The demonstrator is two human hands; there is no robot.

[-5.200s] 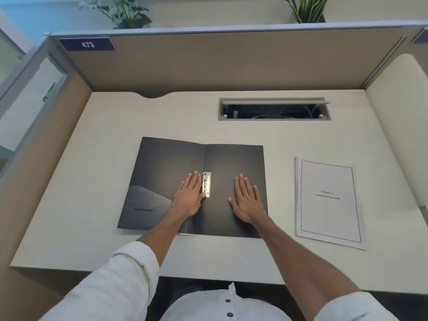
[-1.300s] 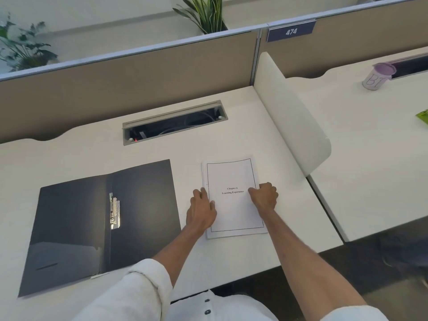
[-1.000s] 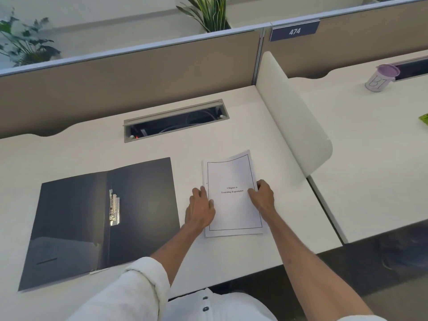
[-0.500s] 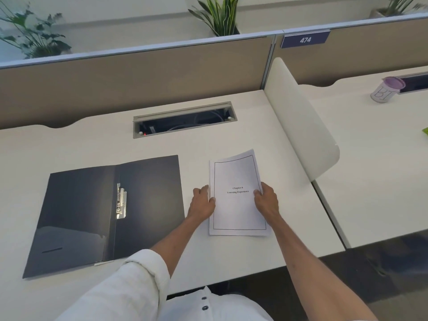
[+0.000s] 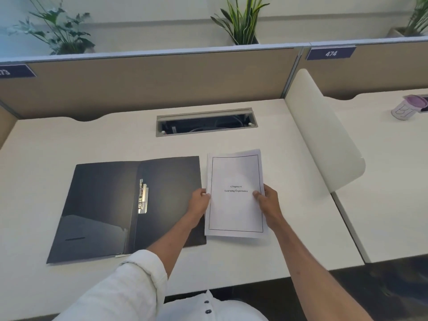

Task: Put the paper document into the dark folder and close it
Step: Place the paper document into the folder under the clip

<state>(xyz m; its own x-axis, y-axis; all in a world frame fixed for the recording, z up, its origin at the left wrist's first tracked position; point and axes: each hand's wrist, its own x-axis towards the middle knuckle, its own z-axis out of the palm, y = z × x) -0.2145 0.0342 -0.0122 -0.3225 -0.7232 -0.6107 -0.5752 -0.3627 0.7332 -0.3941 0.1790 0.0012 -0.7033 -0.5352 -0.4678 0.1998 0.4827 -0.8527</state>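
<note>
The dark folder [image 5: 104, 205] lies open and flat on the white desk [image 5: 231, 262], with a metal clip [image 5: 142, 199] at its spine and a pocket on its left flap. The white paper document [image 5: 235, 209], a stapled stack with a bordered title page, is held just right of the folder, lifted a little off the desk. My left hand [image 5: 199, 201] grips its left edge, over the folder's right flap. My right hand [image 5: 267, 200] grips its right edge, thumb on top.
A recessed cable tray [image 5: 206, 122] is set into the desk behind the folder. A beige partition [image 5: 150, 84] closes the back. A white rounded divider [image 5: 324, 140] stands on the right, with a purple-lidded cup [image 5: 408, 110] on the neighbouring desk.
Both hands took hold of the document by its side edges, lifted it off the desk and carried it left, up to the folder's right edge. The folder has not moved.
</note>
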